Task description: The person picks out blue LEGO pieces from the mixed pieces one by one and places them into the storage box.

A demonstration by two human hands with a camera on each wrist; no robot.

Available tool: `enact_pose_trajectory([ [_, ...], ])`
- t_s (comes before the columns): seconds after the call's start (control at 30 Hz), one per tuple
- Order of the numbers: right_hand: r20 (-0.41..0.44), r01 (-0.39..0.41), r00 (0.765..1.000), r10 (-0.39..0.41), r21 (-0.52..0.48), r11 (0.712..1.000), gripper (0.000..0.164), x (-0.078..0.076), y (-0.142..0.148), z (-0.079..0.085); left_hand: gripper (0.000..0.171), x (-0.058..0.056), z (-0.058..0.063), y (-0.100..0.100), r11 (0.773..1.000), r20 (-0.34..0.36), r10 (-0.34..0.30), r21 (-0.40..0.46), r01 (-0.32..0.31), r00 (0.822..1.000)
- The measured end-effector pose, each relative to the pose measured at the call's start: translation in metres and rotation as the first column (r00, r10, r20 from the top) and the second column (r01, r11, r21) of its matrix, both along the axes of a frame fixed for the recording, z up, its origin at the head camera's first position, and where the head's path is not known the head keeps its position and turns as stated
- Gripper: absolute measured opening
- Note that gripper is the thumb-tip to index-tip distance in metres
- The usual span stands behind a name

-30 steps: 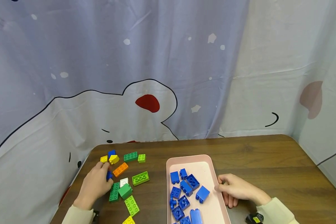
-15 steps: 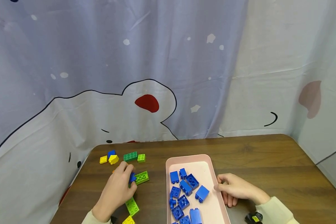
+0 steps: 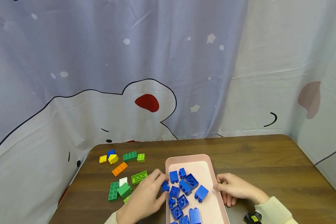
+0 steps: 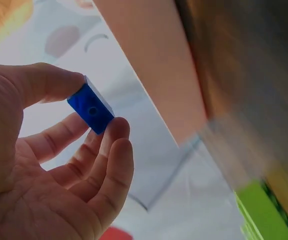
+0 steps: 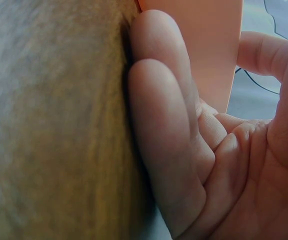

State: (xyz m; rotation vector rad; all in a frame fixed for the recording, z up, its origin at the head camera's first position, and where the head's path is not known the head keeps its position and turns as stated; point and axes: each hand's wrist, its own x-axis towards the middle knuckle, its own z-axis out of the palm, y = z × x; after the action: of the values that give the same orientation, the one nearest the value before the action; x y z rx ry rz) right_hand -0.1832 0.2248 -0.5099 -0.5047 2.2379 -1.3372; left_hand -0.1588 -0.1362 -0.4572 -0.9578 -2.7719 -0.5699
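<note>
My left hand [image 3: 145, 196] pinches a small blue toy building brick [image 3: 165, 186] between thumb and fingertips, at the left rim of the pink tray [image 3: 194, 159]. In the left wrist view the same blue brick [image 4: 91, 107] shows a flat side with a small round mark, and the tray's wall [image 4: 154, 65] is beside it. Several blue bricks [image 3: 185, 187] lie loose inside the tray. At the tray's right side, my right hand [image 3: 238, 188] holds the rim, thumb on the edge and other fingers curled low outside, close along the table in the right wrist view.
Left of the tray lie loose bricks: orange [image 3: 119, 169], white [image 3: 123, 181], dark green [image 3: 113, 191], lime green [image 3: 139, 177] and yellow [image 3: 113, 159]. One blue brick [image 3: 111, 152] lies among the farthest ones. A patterned curtain [image 3: 145, 62] hangs behind the wooden table [image 3: 252, 155].
My left hand has carried the blue brick rightward from among the loose bricks to the tray's left rim. The right hand and tray stay in place.
</note>
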Motion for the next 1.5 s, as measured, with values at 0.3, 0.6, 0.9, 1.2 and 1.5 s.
enact_pose_trajectory([
  [0.3,0.001,0.001,1.0,-0.001,-0.016,1.0,0.029,-0.001,-0.001,-0.002,0.03,0.006,-0.012,0.042,0.986,-0.063,-0.165,-0.025,0.164,0.984],
  [0.6,0.003,0.009,1.0,-0.009,-0.009,1.0,0.03,-0.002,0.0,0.0,0.033,0.009,-0.018,0.068,0.97,-0.063,-0.227,-0.104,0.22,0.972],
  [0.9,0.002,0.001,1.0,-0.001,-0.012,1.0,0.032,-0.002,0.001,0.002,0.029,0.009,-0.018,0.08,0.965,-0.128,-0.249,-0.115,0.235,0.96],
  [1.2,0.003,0.014,1.0,-0.014,-0.02,1.0,0.028,-0.001,0.001,0.0,0.074,0.012,-0.018,0.078,0.95,-0.052,-0.221,-0.237,0.203,0.974],
  [1.5,0.003,0.004,1.0,-0.004,-0.013,1.0,0.03,0.0,0.001,0.0,0.071,0.01,-0.014,0.061,0.969,-0.077,-0.174,-0.192,0.157,0.982],
])
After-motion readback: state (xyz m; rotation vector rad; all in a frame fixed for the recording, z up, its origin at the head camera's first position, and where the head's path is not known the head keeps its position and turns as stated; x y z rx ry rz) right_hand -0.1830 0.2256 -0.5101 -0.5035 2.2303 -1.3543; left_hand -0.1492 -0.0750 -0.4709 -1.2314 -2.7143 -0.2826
